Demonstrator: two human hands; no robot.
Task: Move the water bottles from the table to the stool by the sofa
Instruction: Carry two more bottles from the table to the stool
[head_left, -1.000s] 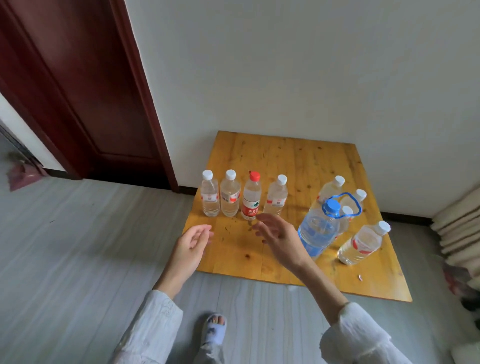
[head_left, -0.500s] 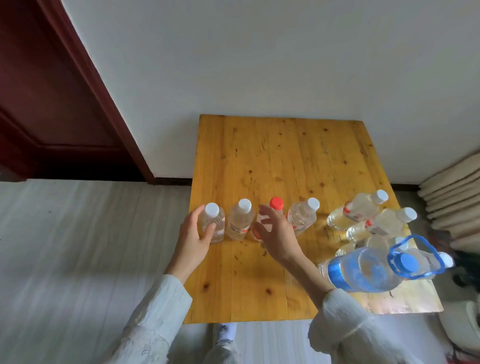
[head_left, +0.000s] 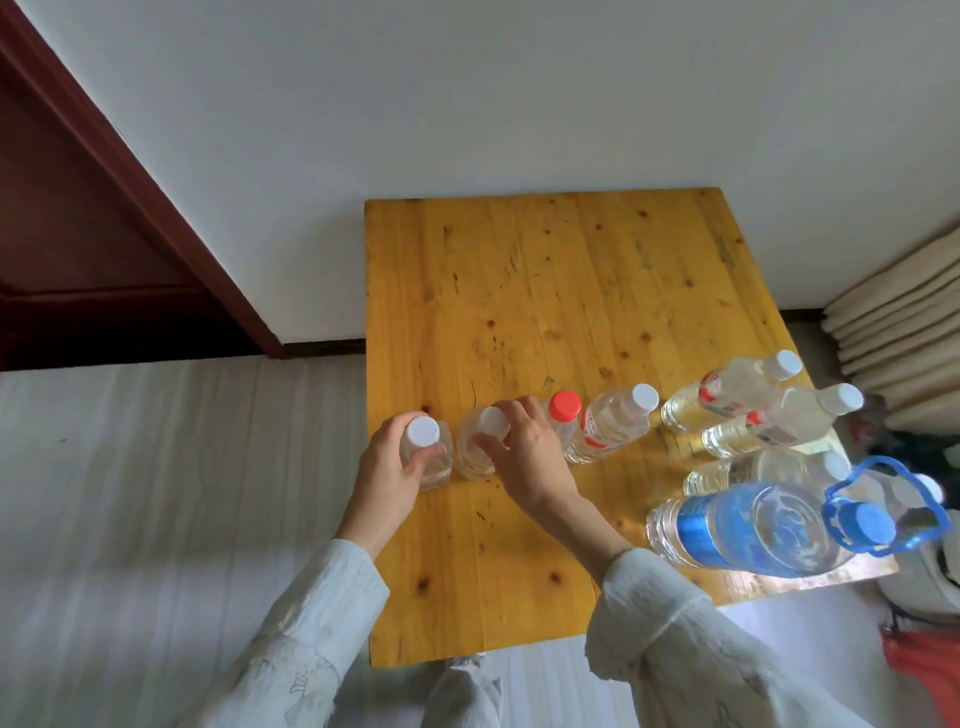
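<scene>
Several clear water bottles stand on a yellow wooden table (head_left: 545, 286). My left hand (head_left: 387, 470) wraps the body of the leftmost white-capped bottle (head_left: 422, 431). My right hand (head_left: 527, 457) closes its fingers around the neck of the second white-capped bottle (head_left: 470, 457). Beside that hand stand a red-capped bottle (head_left: 564, 406) and another white-capped bottle (head_left: 610, 428). Further right are three more small bottles (head_left: 727, 392) and a large blue-labelled bottle (head_left: 753, 525) with a blue carry handle. No stool is in view.
The table stands against a white wall. A dark red door (head_left: 78, 234) is at the left. Stacked beige cushions (head_left: 904, 322) lie at the right edge. Grey plank floor (head_left: 156, 493) stretches to the left. A white object (head_left: 919, 587) sits by the table's right corner.
The camera has moved closer over the table. Both hands went forward from open near the bottles to closing on the two leftmost bottles.
</scene>
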